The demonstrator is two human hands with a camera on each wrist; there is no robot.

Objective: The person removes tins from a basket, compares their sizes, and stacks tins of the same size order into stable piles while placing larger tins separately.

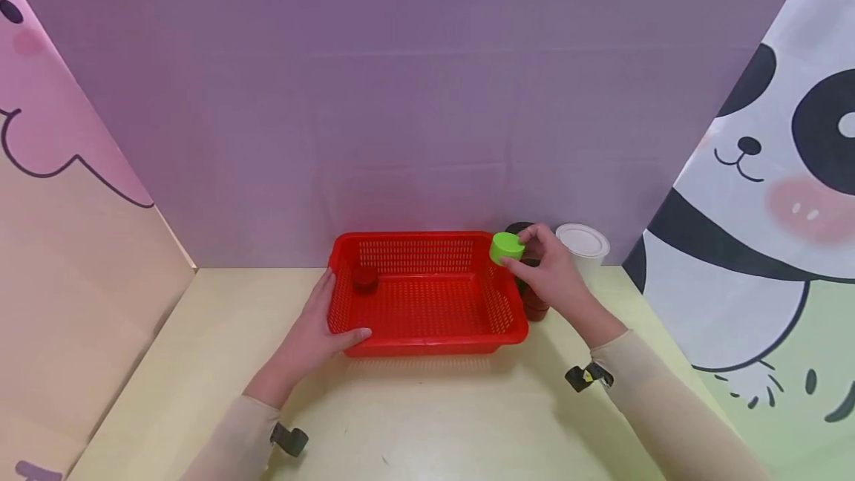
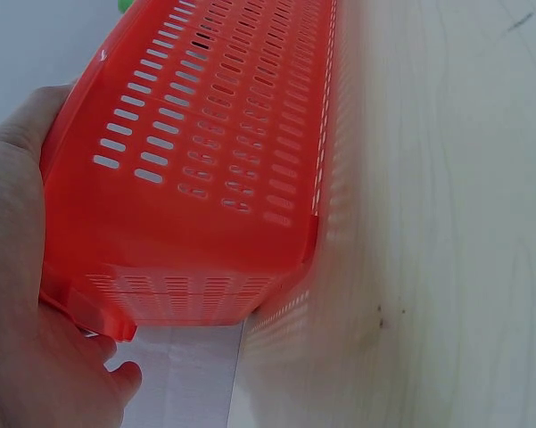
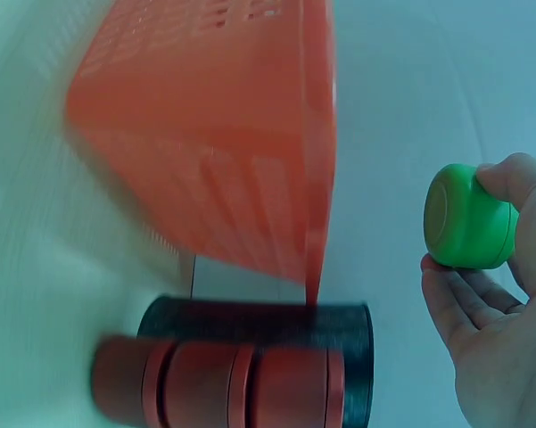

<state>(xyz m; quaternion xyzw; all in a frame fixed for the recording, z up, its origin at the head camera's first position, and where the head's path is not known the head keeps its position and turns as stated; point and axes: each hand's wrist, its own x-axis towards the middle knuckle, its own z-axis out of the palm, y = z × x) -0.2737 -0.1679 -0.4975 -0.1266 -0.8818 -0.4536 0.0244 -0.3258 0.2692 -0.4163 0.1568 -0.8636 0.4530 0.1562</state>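
Note:
My left hand [image 1: 312,332] grips the left end of a red perforated plastic basket [image 1: 427,342], thumb over the front rim. The left wrist view shows that hand [image 2: 27,285] around the rim of the basket [image 2: 178,223]. Above the basket's right rim, my right hand [image 1: 553,273] pinches a small round green container [image 1: 505,247] between thumb and fingers. Its rounded end shows in the right wrist view, where the green container [image 3: 468,218] is apart from the basket [image 3: 205,169]. A small dark red round container [image 1: 365,280] sits inside the basket at the back left.
Just right of the basket stand stacked red containers [image 3: 201,383] beside a black cylinder [image 3: 250,314]. A white lidded tub [image 1: 583,241] is behind my right hand. A purple backdrop [image 1: 414,110] rises behind the pale table [image 1: 427,421], with printed panels at both sides.

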